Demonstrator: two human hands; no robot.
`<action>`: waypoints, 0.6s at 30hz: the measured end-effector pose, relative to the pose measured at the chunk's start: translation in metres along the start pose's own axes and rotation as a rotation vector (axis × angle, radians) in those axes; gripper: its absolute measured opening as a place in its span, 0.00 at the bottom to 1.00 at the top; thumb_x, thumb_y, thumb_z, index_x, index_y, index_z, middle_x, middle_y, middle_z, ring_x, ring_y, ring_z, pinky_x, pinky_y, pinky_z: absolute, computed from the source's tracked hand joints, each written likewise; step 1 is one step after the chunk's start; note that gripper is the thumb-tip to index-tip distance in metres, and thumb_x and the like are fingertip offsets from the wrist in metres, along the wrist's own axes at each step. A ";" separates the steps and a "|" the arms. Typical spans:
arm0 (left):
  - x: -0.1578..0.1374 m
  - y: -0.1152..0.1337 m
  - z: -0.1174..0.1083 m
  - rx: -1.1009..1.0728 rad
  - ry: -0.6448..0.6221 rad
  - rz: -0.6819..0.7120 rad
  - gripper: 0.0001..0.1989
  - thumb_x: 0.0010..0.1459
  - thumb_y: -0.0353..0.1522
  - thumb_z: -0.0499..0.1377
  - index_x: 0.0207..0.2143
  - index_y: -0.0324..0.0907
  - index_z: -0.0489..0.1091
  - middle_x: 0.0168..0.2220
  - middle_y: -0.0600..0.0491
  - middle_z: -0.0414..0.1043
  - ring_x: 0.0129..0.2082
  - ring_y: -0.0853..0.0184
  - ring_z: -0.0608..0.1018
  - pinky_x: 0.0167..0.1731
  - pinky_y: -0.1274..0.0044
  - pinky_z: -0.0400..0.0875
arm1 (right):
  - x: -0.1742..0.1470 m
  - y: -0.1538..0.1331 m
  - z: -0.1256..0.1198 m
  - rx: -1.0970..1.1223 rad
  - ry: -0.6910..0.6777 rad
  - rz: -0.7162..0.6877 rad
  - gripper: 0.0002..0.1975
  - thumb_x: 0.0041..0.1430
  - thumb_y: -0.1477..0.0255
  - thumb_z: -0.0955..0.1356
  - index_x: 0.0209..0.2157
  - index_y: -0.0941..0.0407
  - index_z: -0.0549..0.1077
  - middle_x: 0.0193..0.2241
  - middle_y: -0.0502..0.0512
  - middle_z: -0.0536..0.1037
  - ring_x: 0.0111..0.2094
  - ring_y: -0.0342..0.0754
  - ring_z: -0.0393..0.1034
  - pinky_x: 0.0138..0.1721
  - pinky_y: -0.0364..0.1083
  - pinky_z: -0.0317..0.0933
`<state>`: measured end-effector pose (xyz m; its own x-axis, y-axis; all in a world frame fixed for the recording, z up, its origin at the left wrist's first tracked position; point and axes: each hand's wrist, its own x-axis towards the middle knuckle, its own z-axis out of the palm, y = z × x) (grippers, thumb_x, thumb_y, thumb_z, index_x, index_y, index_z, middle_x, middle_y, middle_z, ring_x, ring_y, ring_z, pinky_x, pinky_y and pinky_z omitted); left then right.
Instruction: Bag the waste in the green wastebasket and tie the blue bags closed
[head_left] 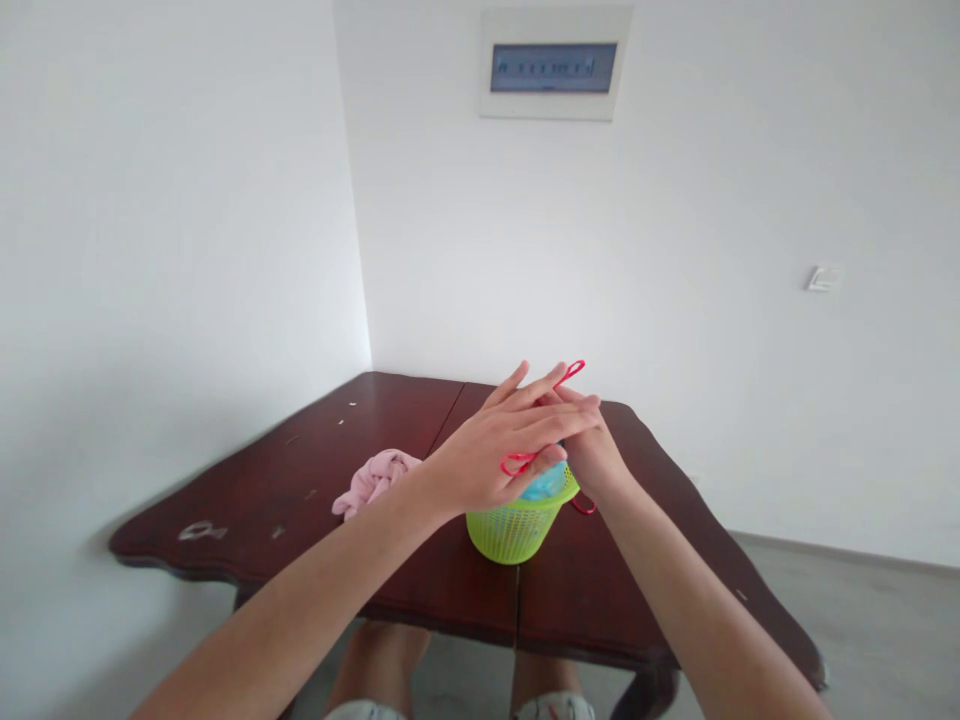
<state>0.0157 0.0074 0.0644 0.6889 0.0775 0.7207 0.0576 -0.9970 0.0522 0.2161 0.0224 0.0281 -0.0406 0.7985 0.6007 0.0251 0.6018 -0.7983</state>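
My left hand (495, 440) reaches across the top of my right hand (592, 450), its fingers stretched out and overlapping those of the right. A thin red cord (517, 464) is caught about the hands: one loop shows by my left thumb, another sticks out beyond the fingertips, and a further bit hangs below my right palm. Most of the right fingers and the middle of the cord are hidden. Just under the hands stands a lime-green mesh basket (514, 530) with something light blue and shiny (546, 484) in it, partly covered by my hands.
A crumpled pink cloth (375, 480) lies left of the basket, beside my left forearm. Everything stands on a dark reddish-brown table (450, 590) with wavy edges, pushed near a white wall corner. Small white scraps and a pale mark (201, 531) show on its left side.
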 end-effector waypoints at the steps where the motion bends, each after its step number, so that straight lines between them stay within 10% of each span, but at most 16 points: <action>1: -0.006 0.002 0.003 -0.023 0.005 0.018 0.22 0.89 0.45 0.48 0.70 0.53 0.78 0.65 0.48 0.87 0.80 0.52 0.75 0.89 0.46 0.41 | 0.005 0.005 -0.005 -0.008 0.036 0.019 0.26 0.74 0.40 0.73 0.39 0.49 0.84 0.39 0.56 0.88 0.43 0.56 0.82 0.48 0.54 0.78; 6: -0.043 0.009 0.024 -0.169 0.040 -0.039 0.26 0.90 0.46 0.46 0.52 0.49 0.83 0.36 0.52 0.87 0.37 0.60 0.87 0.79 0.56 0.68 | 0.026 0.040 -0.029 -0.150 0.220 0.091 0.38 0.61 0.29 0.74 0.25 0.51 0.72 0.22 0.48 0.71 0.26 0.47 0.63 0.31 0.48 0.60; 11: -0.076 0.003 0.031 -0.193 0.197 -0.399 0.26 0.89 0.47 0.47 0.60 0.47 0.83 0.25 0.56 0.73 0.35 0.57 0.83 0.63 0.59 0.77 | 0.010 0.052 -0.026 -0.254 0.192 0.087 0.37 0.67 0.30 0.72 0.26 0.50 0.70 0.21 0.47 0.66 0.25 0.47 0.59 0.29 0.49 0.53; 18: -0.101 -0.002 0.022 -0.300 0.251 -0.637 0.17 0.87 0.46 0.57 0.64 0.47 0.77 0.44 0.50 0.83 0.45 0.58 0.85 0.51 0.66 0.77 | -0.019 0.030 0.012 -0.571 -0.491 0.072 0.14 0.74 0.54 0.77 0.49 0.49 0.84 0.19 0.40 0.69 0.21 0.44 0.60 0.28 0.47 0.49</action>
<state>-0.0380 0.0020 -0.0243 0.4003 0.6728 0.6221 0.1658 -0.7209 0.6729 0.2061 0.0254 -0.0075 -0.4563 0.8169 0.3528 0.5523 0.5708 -0.6075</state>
